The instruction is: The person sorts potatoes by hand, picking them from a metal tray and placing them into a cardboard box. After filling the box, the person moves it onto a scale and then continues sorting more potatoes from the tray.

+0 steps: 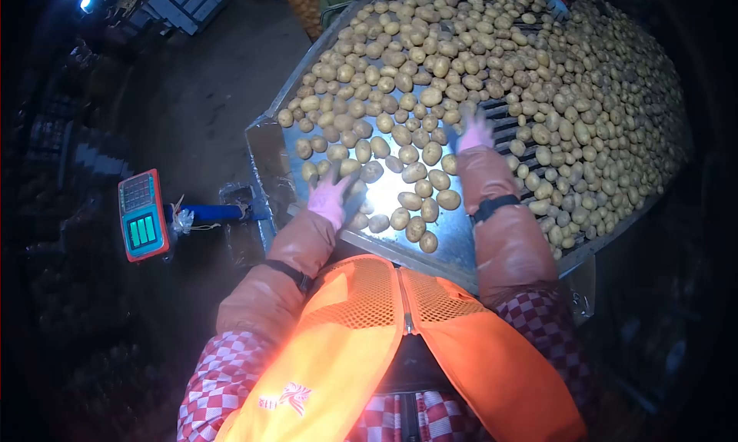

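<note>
Many potatoes (413, 171) lie loose over a shiny metal sorting table (460, 238). At the table's near left edge is my left hand (330, 194), in a pink glove with dark fingers. Its fingers are apart and touch potatoes at the edge of the group. My right hand (474, 129), gloved alike, reaches forward beside the dark slatted grate (503, 127). Motion blurs its fingers, but they look stretched out among the potatoes, with none seen gripped. Between my hands, several potatoes sit spread out on the bright metal.
A digital scale display (141, 215) on a blue arm (211, 212) stands left of the table. A dense heap of potatoes (592, 127) covers the right side. Another person's gloved hand (557, 5) is at the far end. Orange net sacks (301, 5) stand behind.
</note>
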Tool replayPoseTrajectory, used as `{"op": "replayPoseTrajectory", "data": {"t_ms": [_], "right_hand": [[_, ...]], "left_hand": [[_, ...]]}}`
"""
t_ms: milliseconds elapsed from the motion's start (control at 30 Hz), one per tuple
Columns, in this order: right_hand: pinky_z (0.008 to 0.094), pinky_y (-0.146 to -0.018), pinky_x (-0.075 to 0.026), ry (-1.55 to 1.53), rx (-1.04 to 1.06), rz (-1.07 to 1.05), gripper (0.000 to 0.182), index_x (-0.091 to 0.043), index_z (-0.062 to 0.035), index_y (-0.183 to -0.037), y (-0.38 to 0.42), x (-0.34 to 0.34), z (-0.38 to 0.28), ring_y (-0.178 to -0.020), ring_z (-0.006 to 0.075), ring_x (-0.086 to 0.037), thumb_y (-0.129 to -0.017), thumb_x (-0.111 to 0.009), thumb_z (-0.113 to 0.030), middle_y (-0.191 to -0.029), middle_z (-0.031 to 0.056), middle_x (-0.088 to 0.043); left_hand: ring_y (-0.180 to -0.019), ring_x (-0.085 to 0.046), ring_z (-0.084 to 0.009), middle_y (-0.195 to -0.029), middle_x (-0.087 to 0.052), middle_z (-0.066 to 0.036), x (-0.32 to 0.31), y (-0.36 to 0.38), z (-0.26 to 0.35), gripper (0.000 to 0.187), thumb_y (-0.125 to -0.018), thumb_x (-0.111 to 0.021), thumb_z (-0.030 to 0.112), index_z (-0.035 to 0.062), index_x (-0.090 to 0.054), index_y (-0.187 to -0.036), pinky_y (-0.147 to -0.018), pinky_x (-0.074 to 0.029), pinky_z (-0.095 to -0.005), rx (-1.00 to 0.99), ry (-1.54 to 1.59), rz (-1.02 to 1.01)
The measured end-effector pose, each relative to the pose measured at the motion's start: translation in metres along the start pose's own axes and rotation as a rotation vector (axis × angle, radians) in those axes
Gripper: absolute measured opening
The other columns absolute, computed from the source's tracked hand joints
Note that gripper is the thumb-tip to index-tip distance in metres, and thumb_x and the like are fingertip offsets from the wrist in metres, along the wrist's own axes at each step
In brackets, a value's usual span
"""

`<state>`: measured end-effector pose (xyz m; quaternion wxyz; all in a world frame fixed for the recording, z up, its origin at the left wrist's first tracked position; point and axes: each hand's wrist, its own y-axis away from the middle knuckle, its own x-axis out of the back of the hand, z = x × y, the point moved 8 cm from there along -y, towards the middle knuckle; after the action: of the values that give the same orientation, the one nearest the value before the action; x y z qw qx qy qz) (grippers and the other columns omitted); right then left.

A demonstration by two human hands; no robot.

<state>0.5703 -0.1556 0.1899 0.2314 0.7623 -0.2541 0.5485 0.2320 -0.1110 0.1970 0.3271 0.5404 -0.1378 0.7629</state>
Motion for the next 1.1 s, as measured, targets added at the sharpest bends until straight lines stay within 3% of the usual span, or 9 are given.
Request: {"op": "replayPoseTrajectory", "data": {"t_ms": [67, 233, 367, 467, 600, 733, 833, 967, 1100], "right_hand": [[0.0688, -0.106, -0.027, 0.263, 0.045, -0.123, 0.061, -0.046, -0.0280, -0.142, 0.033, 0.009, -0.053, -0.144, 0.0357, -0.024, -0.085, -0.066, -0.032, -0.155, 0.0099, -0.031], [0.0602, -0.114, -0.018, 0.220, 0.413, -0.049, 0.061, -0.045, -0.0191, -0.142, 0.103, -0.031, -0.089, -0.142, 0.0401, -0.025, -0.086, -0.060, -0.037, -0.152, 0.0089, -0.036], [0.0525, -0.115, -0.022, 0.120, 0.562, -0.246, 0.056, -0.047, -0.0135, -0.140, 0.153, -0.049, -0.091, -0.142, 0.0361, -0.028, -0.087, -0.058, -0.028, -0.149, 0.0073, -0.041], [0.0516, -0.116, -0.022, 0.072, 0.609, -0.362, 0.054, -0.050, -0.0158, -0.138, 0.176, -0.042, -0.099, -0.144, 0.0296, -0.029, -0.086, -0.059, -0.021, -0.148, 0.0060, -0.044], [0.0511, -0.117, -0.022, -0.127, 0.638, -0.370, 0.059, -0.053, -0.0187, -0.136, 0.194, -0.032, -0.101, -0.143, 0.0298, -0.030, -0.078, -0.062, -0.010, -0.145, 0.0056, -0.046], [0.0459, -0.114, -0.030, -0.258, 0.616, -0.242, 0.056, -0.060, -0.0168, -0.129, 0.207, -0.011, -0.090, -0.134, 0.0277, -0.043, -0.074, -0.063, -0.006, -0.134, 0.0062, -0.056], [0.0415, -0.108, -0.039, -0.506, 0.348, -0.171, 0.052, -0.062, -0.0117, -0.125, 0.205, 0.014, -0.048, -0.123, 0.0304, -0.053, -0.076, -0.054, 0.003, -0.128, 0.0108, -0.060], [0.0369, -0.100, -0.046, -0.756, -0.065, 0.134, 0.054, -0.062, -0.0068, -0.123, 0.208, 0.002, 0.055, -0.115, 0.0296, -0.059, -0.074, -0.048, 0.010, -0.124, 0.0143, -0.062], [0.0406, -0.094, -0.049, -0.301, -0.134, 0.113, 0.046, -0.065, -0.0096, -0.118, 0.180, 0.016, 0.055, -0.110, 0.0340, -0.059, -0.077, -0.052, 0.008, -0.115, 0.0157, -0.062]], "left_hand": [[-0.143, -0.027, -0.0389, -0.152, -0.034, -0.015, 0.004, 0.008, -0.005, 0.056, -0.084, -0.067, 0.043, 0.0261, -0.054, -0.136, -0.114, -0.020, -0.0615, 0.026, 0.007, 0.020], [-0.143, -0.025, -0.0384, -0.149, -0.038, -0.013, 0.001, 0.000, -0.018, 0.059, -0.077, -0.075, 0.029, 0.0225, -0.056, -0.132, -0.113, -0.021, -0.0623, 0.144, -0.144, 0.128], [-0.136, -0.037, -0.0359, -0.135, -0.051, -0.012, 0.022, -0.054, 0.031, 0.050, -0.072, -0.066, 0.008, 0.0184, -0.062, -0.120, -0.112, -0.022, -0.0595, -0.202, -0.009, 0.283], [-0.132, -0.044, -0.0351, -0.136, -0.053, -0.015, 0.010, -0.126, 0.036, 0.041, -0.080, -0.071, 0.028, 0.0208, -0.064, -0.120, -0.109, -0.027, -0.0602, -0.381, 0.224, 0.311], [-0.141, -0.031, -0.0387, -0.151, -0.037, -0.018, 0.011, -0.208, 0.053, 0.073, -0.078, -0.074, 0.050, 0.0269, -0.048, -0.141, -0.112, -0.026, -0.0616, -0.066, 0.057, 0.106], [-0.145, -0.026, -0.0391, -0.156, -0.029, -0.015, -0.008, -0.183, 0.073, 0.087, -0.072, -0.074, 0.061, 0.0343, -0.040, -0.147, -0.110, -0.017, -0.0709, -0.174, -0.186, -0.045], [-0.142, -0.032, -0.0370, -0.154, -0.034, -0.014, -0.004, -0.133, 0.040, 0.070, -0.082, -0.070, 0.048, 0.0293, -0.045, -0.145, -0.114, -0.020, -0.0630, -0.449, -0.197, -0.097], [-0.135, -0.044, -0.0309, -0.151, -0.039, -0.013, 0.011, -0.102, -0.014, 0.059, -0.088, -0.063, 0.034, 0.0253, -0.045, -0.144, -0.108, -0.026, -0.0667, -0.121, -0.070, -0.143], [-0.131, -0.043, -0.0370, -0.142, -0.045, -0.015, 0.010, -0.063, 0.026, 0.057, -0.084, -0.067, 0.034, 0.0212, -0.050, -0.137, -0.106, -0.027, -0.0634, -0.288, -0.014, 0.209]]}}
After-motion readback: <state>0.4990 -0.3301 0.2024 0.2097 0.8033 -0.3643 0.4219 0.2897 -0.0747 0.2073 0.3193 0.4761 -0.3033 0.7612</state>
